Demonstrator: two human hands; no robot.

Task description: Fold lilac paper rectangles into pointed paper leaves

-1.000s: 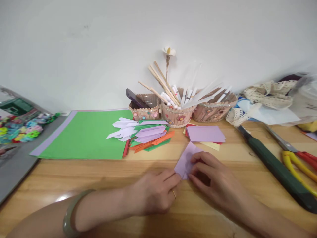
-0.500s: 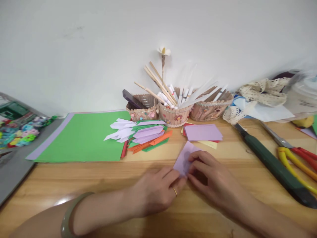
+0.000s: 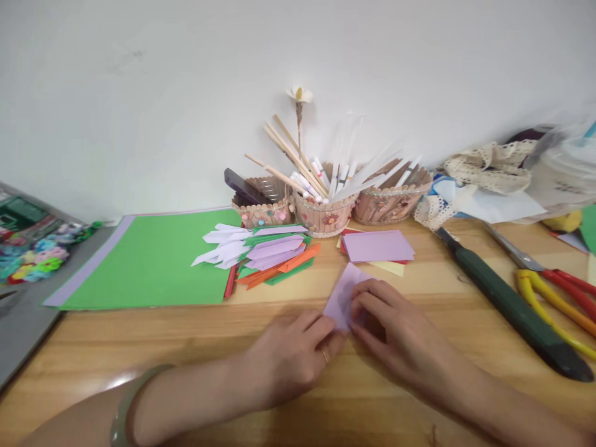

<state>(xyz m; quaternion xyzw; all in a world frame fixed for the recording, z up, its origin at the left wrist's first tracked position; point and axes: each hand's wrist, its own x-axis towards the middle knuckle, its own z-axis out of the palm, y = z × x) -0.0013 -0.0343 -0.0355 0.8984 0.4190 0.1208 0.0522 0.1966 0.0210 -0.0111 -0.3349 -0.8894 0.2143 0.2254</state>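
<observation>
1. Two bare hands work at one small sheet of purple paper (image 3: 342, 297); it sits just above the wooden table (image 3: 195, 341) or on it, I cannot tell which, with one corner pointing away from the person.
2. The left hand (image 3: 295, 357) has its fingers bent and drawn together on the paper's near left edge, gripping it there; a ring (image 3: 325, 356) is on one finger, and a bracelet (image 3: 121, 406) circles the forearm.
3. The right hand (image 3: 398, 326) is curled, thumb and fingertips nearly meeting at the paper's right side, with a small hollow behind them; whether they pinch it or only press, I cannot tell.
4. Beyond the paper lies a stack of cut cards (image 3: 379, 246), purple on top; to its left is a pile of folded strips (image 3: 277, 251), partly over a green sheet (image 3: 149, 261).
5. Three decorated baskets (image 3: 323, 218) stand by the wall (image 3: 186, 93); scissors (image 3: 533, 266) lie well to the right.
</observation>
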